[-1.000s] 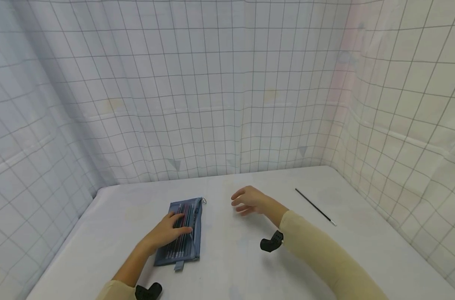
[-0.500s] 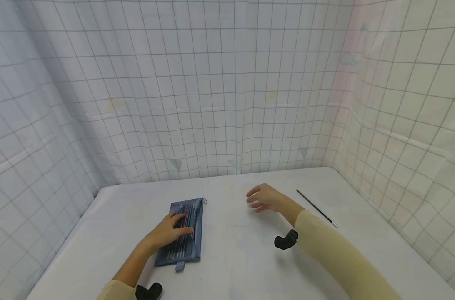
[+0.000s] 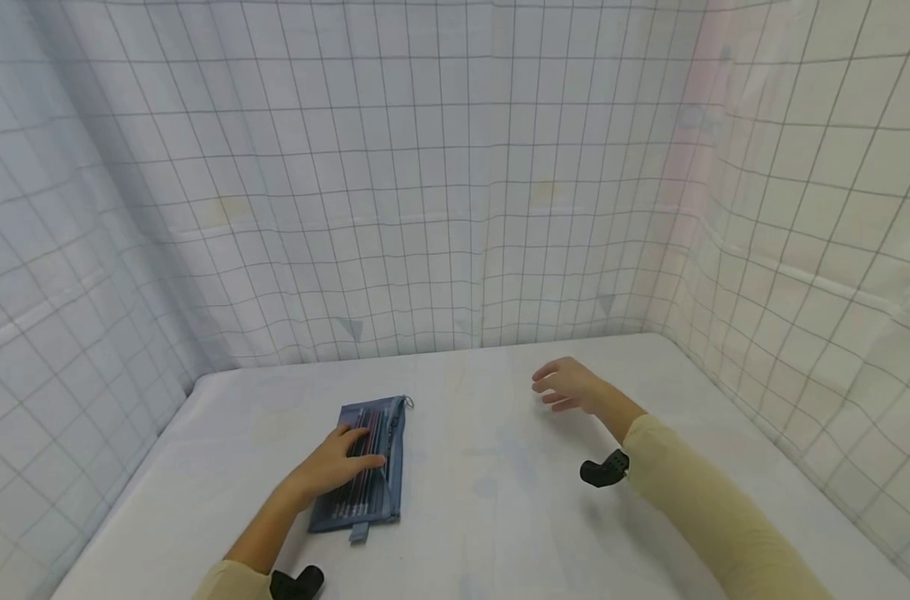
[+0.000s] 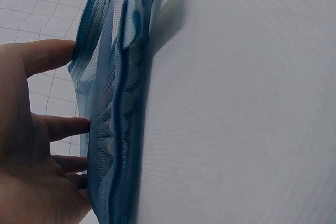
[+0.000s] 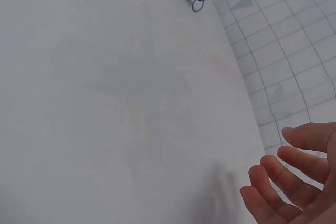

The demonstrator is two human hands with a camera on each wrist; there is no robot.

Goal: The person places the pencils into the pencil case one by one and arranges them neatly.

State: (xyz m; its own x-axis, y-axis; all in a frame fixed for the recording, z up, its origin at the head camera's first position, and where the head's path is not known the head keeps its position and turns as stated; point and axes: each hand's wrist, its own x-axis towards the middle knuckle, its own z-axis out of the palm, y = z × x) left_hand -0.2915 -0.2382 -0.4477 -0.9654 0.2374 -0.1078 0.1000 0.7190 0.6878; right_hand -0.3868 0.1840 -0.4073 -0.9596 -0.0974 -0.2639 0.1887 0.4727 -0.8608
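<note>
A blue mesh pencil case, with several pencils showing inside, lies on the white table left of centre. My left hand rests on it with fingers and thumb spread and fairly straight. In the left wrist view, the thumb touches the zipped edge of the pencil case and the other fingertips meet its mesh face. My right hand hovers over the far right part of the table, fingers loosely bent and holding nothing. In the right wrist view, that hand is apart from the pencil case's ring.
A white table carries everything. Grid-patterned white cloth hangs behind it and along both sides. The black stick seen earlier at the right is hidden behind my right forearm. Each wrist wears a black camera mount.
My right hand has moved right and slightly away from me, and its arm now covers the black stick. The left hand and pencil case have stayed put.
</note>
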